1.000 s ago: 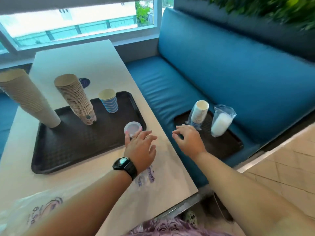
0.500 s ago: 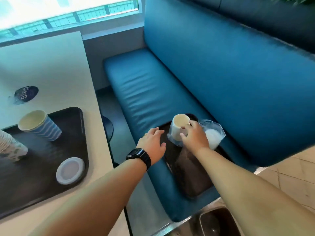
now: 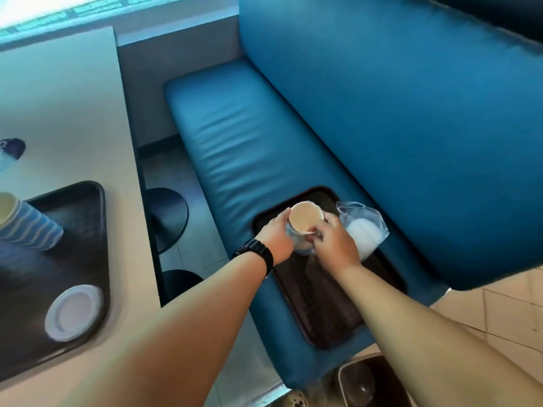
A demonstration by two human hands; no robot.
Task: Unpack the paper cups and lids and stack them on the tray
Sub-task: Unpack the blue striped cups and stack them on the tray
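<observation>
the wrapped stack of paper cups [image 3: 305, 224] stands on the dark tray [image 3: 329, 306] that lies on the blue bench seat [image 3: 235, 136], its open cream mouth turned up toward the camera and clear plastic around its sides. the left hand [image 3: 277, 236], with a black watch [image 3: 255, 252] on its wrist, cups the stack's left side with fingers curled round it. the right hand [image 3: 333, 240] grips the near right edge of the stack, fingertips pinching at the rim and the wrap. just beside the stack on the right, touching the right hand's back, sits a clear bag of white lids [image 3: 364, 230], also on that tray.

well apart on the left, a pale table [image 3: 64, 98] carries a second black tray [image 3: 88, 207]. on it stand a blue striped cup [image 3: 29, 227] at the frame's left edge and a single white lid [image 3: 73, 312] lying flat near the tray's near right corner. a small dark round thing [image 3: 13, 146] lies farther back on the table; it is too blurred to tell what it is. under the table, round black bases [image 3: 167, 212] rest on the grey floor. a dark bin [image 3: 373, 383] sits at the bottom edge, below the right forearm.
</observation>
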